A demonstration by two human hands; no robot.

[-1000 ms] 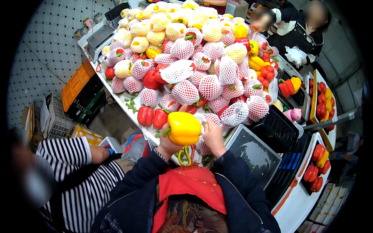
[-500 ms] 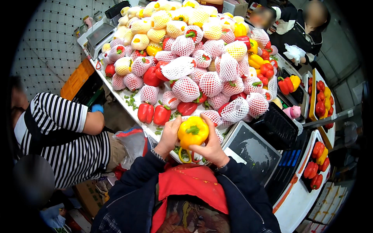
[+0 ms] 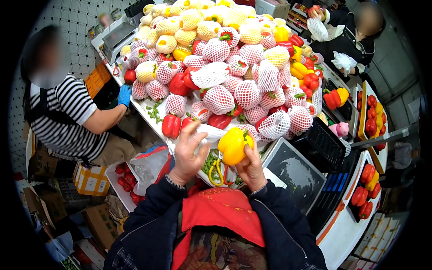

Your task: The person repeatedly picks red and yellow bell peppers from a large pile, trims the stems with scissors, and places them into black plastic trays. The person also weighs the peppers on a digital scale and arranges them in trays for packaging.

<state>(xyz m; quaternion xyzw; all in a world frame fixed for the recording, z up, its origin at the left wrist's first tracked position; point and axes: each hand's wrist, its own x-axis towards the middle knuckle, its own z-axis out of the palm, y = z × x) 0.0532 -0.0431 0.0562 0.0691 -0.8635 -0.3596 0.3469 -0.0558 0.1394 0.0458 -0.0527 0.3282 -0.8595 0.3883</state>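
Observation:
A yellow bell pepper (image 3: 232, 147) is in my right hand (image 3: 253, 167), gripped from its right side with the fingers and thumb around its lower part. Beside it, my left hand (image 3: 188, 155) is raised with its fingers apart, off the pepper. A pale white thing (image 3: 210, 133) shows right by the left fingertips; whether they touch it I cannot tell. Beyond the hands rises a big heap of red and yellow bell peppers, many in foam net sleeves (image 3: 218, 100). A bare red bell pepper (image 3: 171, 126) lies near my left hand.
Below the yellow pepper, a yellow chili (image 3: 215, 174) lies among green stem bits. At right are a scale (image 3: 292, 173) and a black basket (image 3: 318, 146). A co-worker's blue-gloved hand (image 3: 124, 95) is at the left table edge. A white box (image 3: 118, 191) holds red peppers.
My left hand has let go of the yellow pepper and moved left, its fingers opening. The right hand has tipped the pepper sideways. The striped-shirted co-worker has turned, gloved hand at the table.

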